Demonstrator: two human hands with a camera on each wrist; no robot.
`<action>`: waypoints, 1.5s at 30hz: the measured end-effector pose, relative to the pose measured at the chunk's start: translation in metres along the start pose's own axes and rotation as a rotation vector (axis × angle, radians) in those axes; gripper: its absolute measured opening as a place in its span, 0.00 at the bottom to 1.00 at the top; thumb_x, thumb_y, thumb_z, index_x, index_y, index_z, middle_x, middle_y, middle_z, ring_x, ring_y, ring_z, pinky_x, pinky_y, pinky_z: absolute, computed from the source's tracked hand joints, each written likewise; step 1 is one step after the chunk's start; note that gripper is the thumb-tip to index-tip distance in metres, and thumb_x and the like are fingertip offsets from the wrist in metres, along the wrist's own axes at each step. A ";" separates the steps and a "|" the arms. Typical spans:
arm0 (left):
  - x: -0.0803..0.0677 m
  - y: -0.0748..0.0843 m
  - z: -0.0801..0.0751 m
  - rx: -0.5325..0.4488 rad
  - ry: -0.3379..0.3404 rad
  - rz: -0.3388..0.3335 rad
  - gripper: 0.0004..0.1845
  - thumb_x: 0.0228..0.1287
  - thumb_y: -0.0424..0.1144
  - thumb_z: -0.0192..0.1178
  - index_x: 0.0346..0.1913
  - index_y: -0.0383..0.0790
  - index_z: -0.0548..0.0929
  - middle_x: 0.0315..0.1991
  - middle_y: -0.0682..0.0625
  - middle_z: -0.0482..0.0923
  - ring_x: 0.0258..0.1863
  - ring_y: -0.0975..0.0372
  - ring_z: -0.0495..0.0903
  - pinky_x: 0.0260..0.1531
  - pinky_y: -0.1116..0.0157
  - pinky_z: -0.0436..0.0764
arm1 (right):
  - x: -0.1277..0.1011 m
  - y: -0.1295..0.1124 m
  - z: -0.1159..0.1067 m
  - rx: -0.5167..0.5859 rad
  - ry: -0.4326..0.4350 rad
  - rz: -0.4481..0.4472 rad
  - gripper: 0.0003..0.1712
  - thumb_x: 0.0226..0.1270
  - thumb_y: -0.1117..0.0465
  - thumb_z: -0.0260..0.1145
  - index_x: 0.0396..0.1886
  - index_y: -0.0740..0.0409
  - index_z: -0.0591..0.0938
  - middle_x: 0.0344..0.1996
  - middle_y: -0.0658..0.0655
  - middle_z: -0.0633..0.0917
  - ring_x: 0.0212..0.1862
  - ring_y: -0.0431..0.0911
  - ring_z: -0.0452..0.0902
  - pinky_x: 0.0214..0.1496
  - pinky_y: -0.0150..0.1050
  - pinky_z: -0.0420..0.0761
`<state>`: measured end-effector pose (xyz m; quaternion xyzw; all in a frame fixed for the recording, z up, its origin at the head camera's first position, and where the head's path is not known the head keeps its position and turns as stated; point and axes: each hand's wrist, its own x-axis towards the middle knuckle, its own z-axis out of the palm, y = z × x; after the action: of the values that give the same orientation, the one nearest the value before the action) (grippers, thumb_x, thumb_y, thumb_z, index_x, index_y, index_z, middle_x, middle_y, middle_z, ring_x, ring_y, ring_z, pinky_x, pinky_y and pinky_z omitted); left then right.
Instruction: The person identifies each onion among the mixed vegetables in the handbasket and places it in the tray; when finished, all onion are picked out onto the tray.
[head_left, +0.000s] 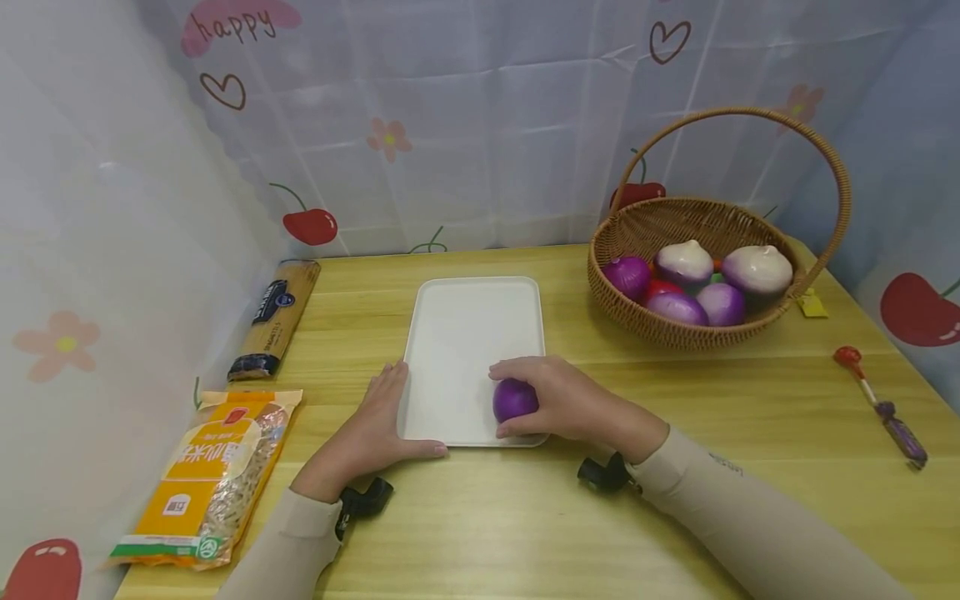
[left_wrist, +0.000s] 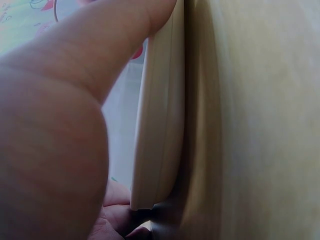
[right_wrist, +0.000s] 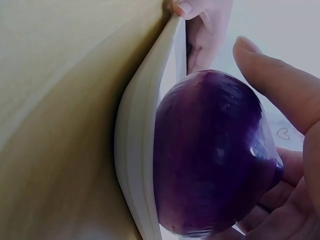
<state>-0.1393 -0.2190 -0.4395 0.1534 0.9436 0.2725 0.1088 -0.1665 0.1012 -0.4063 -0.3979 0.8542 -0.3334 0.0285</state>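
Note:
A white rectangular tray (head_left: 468,329) lies on the wooden table. My right hand (head_left: 558,398) curls round a purple onion (head_left: 513,400) that sits on the tray's near right corner; the right wrist view shows the onion (right_wrist: 212,155) against the tray rim (right_wrist: 135,150) with my fingers (right_wrist: 280,82) around it. My left hand (head_left: 378,425) lies flat on the table against the tray's near left corner, thumb along the front edge. In the left wrist view the thumb (left_wrist: 100,55) presses the tray rim (left_wrist: 160,115).
A wicker basket (head_left: 720,333) with several purple and white onions stands at the back right. A spaghetti pack (head_left: 276,318) and an orange noodle bag (head_left: 213,475) lie on the left. A small red-headed tool (head_left: 881,404) lies at the right. Curtains enclose the table.

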 end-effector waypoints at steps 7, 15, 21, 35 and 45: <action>0.000 0.001 0.000 0.002 -0.005 -0.008 0.78 0.47 0.76 0.75 0.85 0.30 0.42 0.85 0.38 0.38 0.83 0.46 0.33 0.78 0.42 0.44 | -0.001 0.001 -0.001 0.013 0.008 -0.002 0.41 0.61 0.43 0.82 0.65 0.63 0.83 0.61 0.56 0.85 0.61 0.51 0.81 0.62 0.49 0.82; 0.000 -0.001 0.000 0.000 -0.003 0.004 0.78 0.47 0.76 0.74 0.85 0.30 0.42 0.85 0.37 0.38 0.83 0.46 0.33 0.78 0.43 0.43 | -0.001 0.002 -0.003 0.000 0.022 -0.011 0.35 0.67 0.47 0.79 0.65 0.64 0.83 0.60 0.57 0.85 0.60 0.49 0.81 0.64 0.48 0.81; 0.000 -0.001 0.000 -0.005 -0.002 0.006 0.78 0.47 0.76 0.74 0.85 0.31 0.42 0.85 0.38 0.39 0.83 0.46 0.34 0.78 0.43 0.43 | -0.001 0.002 -0.005 -0.003 0.035 0.000 0.33 0.70 0.48 0.76 0.66 0.64 0.82 0.61 0.58 0.85 0.63 0.51 0.80 0.66 0.51 0.79; 0.001 0.000 -0.002 -0.009 -0.001 0.008 0.79 0.47 0.75 0.75 0.85 0.31 0.41 0.85 0.38 0.38 0.83 0.46 0.33 0.78 0.45 0.41 | 0.000 0.005 -0.022 -0.027 0.135 -0.015 0.30 0.68 0.51 0.78 0.63 0.64 0.84 0.60 0.58 0.86 0.65 0.53 0.79 0.70 0.52 0.75; -0.001 0.000 -0.002 -0.017 -0.007 0.010 0.78 0.47 0.75 0.75 0.84 0.30 0.41 0.85 0.38 0.37 0.83 0.47 0.32 0.79 0.45 0.41 | -0.002 0.011 -0.043 -0.018 0.236 -0.059 0.28 0.68 0.54 0.78 0.63 0.64 0.85 0.58 0.59 0.87 0.50 0.53 0.86 0.66 0.53 0.79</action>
<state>-0.1391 -0.2196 -0.4379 0.1581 0.9401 0.2806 0.1120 -0.1861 0.1310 -0.3803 -0.3809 0.8426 -0.3710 -0.0856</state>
